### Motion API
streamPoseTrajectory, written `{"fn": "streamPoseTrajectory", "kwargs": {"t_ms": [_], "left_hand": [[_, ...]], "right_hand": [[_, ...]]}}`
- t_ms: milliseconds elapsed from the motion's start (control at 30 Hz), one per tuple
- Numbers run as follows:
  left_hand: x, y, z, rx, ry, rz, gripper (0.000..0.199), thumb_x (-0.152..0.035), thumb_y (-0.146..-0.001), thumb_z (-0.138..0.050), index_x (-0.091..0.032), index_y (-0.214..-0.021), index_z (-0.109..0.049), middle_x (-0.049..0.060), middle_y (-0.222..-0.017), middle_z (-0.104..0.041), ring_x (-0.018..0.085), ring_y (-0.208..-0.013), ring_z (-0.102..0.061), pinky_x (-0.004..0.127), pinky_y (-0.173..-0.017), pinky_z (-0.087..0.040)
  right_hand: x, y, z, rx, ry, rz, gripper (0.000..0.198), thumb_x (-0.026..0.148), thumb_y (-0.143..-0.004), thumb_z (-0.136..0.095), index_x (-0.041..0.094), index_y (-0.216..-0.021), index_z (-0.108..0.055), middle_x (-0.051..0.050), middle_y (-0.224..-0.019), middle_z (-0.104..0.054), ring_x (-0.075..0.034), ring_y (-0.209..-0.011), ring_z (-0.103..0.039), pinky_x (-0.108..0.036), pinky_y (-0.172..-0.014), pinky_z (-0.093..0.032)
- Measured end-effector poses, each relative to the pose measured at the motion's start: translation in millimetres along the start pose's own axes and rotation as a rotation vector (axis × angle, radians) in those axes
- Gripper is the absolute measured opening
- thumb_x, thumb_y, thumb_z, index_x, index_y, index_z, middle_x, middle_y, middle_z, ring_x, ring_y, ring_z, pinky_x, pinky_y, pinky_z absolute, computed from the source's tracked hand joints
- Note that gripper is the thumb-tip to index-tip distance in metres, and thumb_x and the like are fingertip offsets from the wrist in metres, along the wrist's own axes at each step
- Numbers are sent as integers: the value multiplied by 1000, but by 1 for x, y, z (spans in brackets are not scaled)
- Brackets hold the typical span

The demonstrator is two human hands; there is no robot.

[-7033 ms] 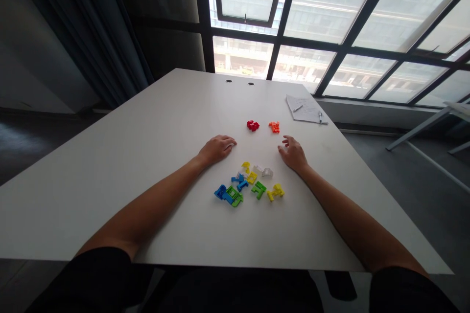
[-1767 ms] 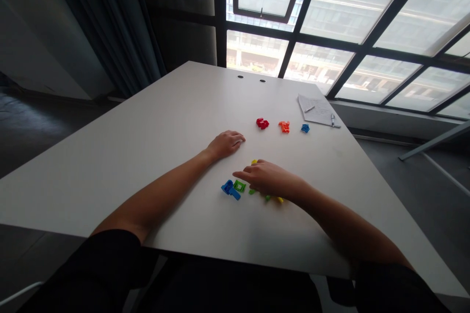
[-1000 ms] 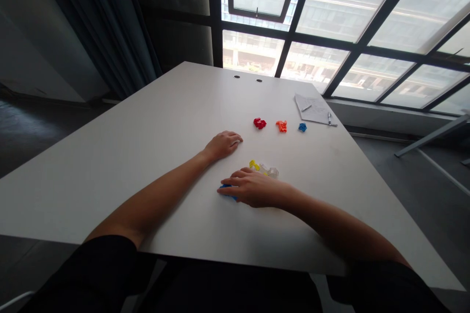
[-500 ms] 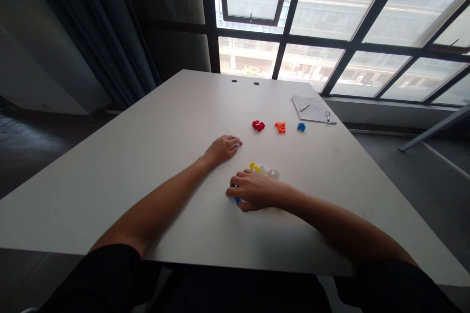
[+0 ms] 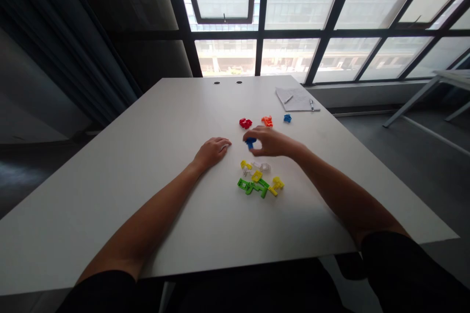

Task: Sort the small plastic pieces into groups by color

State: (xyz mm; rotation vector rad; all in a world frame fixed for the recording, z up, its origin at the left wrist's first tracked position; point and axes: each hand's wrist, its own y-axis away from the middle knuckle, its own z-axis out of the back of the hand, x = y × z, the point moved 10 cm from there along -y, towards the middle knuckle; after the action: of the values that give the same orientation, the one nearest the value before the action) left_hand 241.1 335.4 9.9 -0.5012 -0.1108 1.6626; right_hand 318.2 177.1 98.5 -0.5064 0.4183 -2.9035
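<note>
Between the thumb and fingers of my right hand (image 5: 267,141) is a small blue plastic piece (image 5: 250,143), held over the table in front of the colour piles. My left hand (image 5: 213,151) rests on the tabletop to the left, fingers loosely stretched out and holding nothing I can see. Nearer to me lies a mixed heap: green plastic pieces (image 5: 252,187), yellow plastic pieces (image 5: 278,183) and clear plastic pieces (image 5: 265,167). Beyond my right hand sit a red pile (image 5: 246,123), an orange pile (image 5: 268,121) and a blue pile (image 5: 287,118), set in a row.
The white table (image 5: 183,122) runs back toward large windows. Sheets of paper (image 5: 299,100) with pens on them lie near its far right edge. Two round cable holes (image 5: 239,82) are at the far end. A dark curtain (image 5: 91,34) hangs at the left.
My right hand has lifted away from the heap, carrying the blue piece forward toward the piles and uncovering the green and yellow pieces. My left hand stays resting on the table. The camera view has shifted.
</note>
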Motion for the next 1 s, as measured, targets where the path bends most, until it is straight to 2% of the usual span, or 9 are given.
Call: {"fn": "streamPoseTrajectory", "kwargs": {"t_ms": [100, 167, 233, 300, 400, 500, 633, 833, 1000], "left_hand": [[2, 0, 0, -4, 6, 8, 30, -27, -99, -51, -26, -116, -75, 4, -128, -74, 27, -118, -66, 45, -110, -52], [3, 1, 0, -6, 8, 10, 29, -27, -99, -51, -27, -116, -75, 4, -128, -74, 27, -117, -66, 45, -110, -52], [3, 1, 0, -8, 8, 10, 29, -27, -98, -52, -27, -116, -75, 4, -127, -74, 26, -117, -66, 45, -109, -52], [2, 1, 0, -9, 10, 4, 29, -27, -98, -51, -27, -115, -75, 4, -127, -74, 26, -117, -67, 45, -109, -52], [2, 0, 0, -17, 12, 3, 29, -26, -98, -51, -26, -114, -75, 4, -126, -75, 26, -116, -66, 44, -110, -52], [2, 0, 1, -24, 14, 10, 29, -27, -97, -52, -26, -114, -75, 4, -125, -75, 26, -115, -67, 45, -109, -52], [1, 0, 2, -17, 19, 10, 29, -26, -97, -52, -26, -115, -75, 4, -125, -75, 26, -116, -67, 44, -109, -52], [2, 0, 1, -14, 20, 10, 29, -26, -98, -52, -26, -116, -75, 4, -126, -74, 27, -116, -66, 45, -109, -52], [1, 0, 2, -23, 19, 6, 30, -26, -97, -52, -26, -115, -76, 5, -125, -75, 28, -115, -67, 46, -107, -53]], "right_hand": [[-103, 33, 30, -147, 113, -312, 36, 26, -86, -69, 19, -121, -70, -9, -108, -76, -23, -94, -67, -34, -88, -49], [-164, 67, 38, -208, 201, -539, 36, 26, -85, -70, 17, -119, -72, -10, -104, -77, -24, -93, -69, -34, -87, -50], [-208, 99, 36, -234, 261, -712, 37, 28, -85, -71, 17, -120, -72, -11, -104, -78, -26, -94, -70, -34, -88, -51], [-235, 120, 28, -239, 292, -823, 40, 29, -86, -70, 17, -123, -71, -13, -108, -78, -27, -97, -71, -35, -89, -52], [-254, 133, 17, -286, 341, -911, 48, 29, -88, -69, 15, -135, -65, -18, -115, -77, -31, -103, -71, -38, -93, -52], [-265, 135, 14, -371, 359, -964, 63, 36, -91, -70, 12, -147, -54, -22, -119, -74, -34, -107, -70, -42, -96, -52], [-273, 138, 13, -455, 323, -960, 77, 43, -87, -75, 10, -150, -47, -25, -129, -68, -36, -116, -66, -44, -100, -52], [-273, 143, 9, -442, 309, -916, 66, 31, -87, -68, 9, -147, -52, -22, -129, -70, -34, -115, -67, -43, -103, -51], [-271, 139, 4, -396, 334, -912, 67, 31, -90, -63, 10, -152, -48, -21, -130, -72, -35, -115, -67, -44, -102, -50]]}}
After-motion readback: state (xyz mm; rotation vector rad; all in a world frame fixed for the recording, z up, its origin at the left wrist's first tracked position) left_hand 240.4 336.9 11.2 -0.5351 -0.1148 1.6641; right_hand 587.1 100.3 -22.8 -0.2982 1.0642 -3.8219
